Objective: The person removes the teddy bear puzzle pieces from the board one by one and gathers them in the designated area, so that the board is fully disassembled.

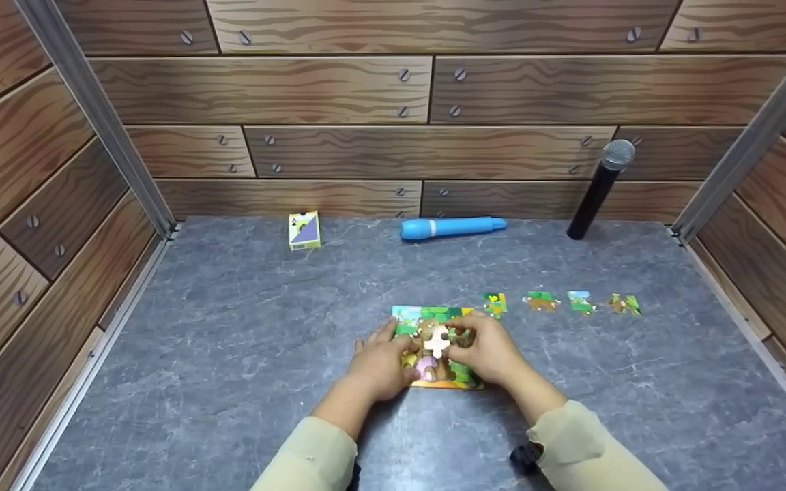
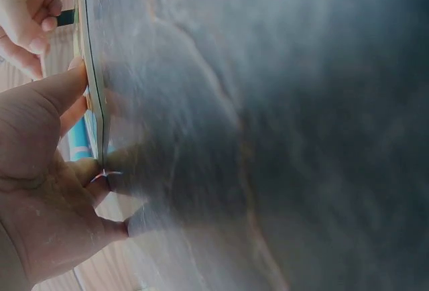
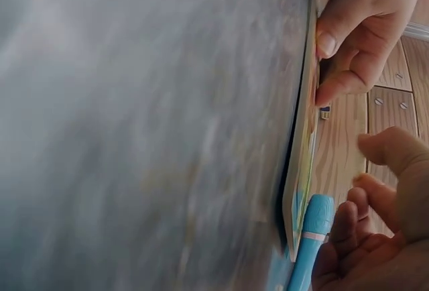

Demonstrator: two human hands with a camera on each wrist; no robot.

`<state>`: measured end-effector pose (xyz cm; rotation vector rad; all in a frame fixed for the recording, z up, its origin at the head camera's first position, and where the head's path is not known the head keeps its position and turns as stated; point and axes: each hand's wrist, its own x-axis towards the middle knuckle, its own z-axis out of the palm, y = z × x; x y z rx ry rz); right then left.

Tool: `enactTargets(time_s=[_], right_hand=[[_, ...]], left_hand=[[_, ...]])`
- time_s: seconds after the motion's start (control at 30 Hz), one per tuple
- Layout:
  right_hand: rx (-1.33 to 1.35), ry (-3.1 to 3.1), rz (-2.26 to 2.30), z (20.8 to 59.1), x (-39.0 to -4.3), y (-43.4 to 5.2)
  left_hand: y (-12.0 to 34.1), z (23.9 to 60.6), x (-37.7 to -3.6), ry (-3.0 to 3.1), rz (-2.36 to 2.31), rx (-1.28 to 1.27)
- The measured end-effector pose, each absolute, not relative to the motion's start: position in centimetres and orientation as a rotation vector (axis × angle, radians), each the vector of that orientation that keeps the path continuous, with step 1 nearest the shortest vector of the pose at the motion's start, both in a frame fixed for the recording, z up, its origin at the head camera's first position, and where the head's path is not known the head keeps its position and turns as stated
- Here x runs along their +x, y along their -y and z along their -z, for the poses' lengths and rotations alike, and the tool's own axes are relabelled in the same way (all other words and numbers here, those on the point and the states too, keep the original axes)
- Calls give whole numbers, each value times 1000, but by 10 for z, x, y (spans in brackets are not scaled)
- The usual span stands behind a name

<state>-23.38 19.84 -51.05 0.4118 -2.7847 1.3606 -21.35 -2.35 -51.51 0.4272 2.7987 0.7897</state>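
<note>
Both arms wear long, loose sleeves of a pale beige cloth, plain and without print; the left sleeve [image 1: 311, 457] and the right sleeve [image 1: 587, 450] each end at the wrist in a soft rounded cuff. The left hand [image 1: 379, 365] and the right hand [image 1: 488, 351] are bare, with no gloves or rings showing. A small black device [image 1: 526, 458] sits just beside the right sleeve's cuff, on its inner side.
</note>
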Motion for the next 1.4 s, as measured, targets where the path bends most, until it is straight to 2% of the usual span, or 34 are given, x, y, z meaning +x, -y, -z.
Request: enactTargets(time_s=[0.37, 0.9, 1.4], right_hand=[[538, 2710, -1305, 502, -222, -224], [496, 2735, -1240, 490, -211, -270], [373, 2859, -1259, 502, -217, -304]], left_hand=[[23, 514, -212, -2804, -810, 435], [24, 514, -212, -2797, -819, 430], [25, 513, -211, -2796, -830, 446]])
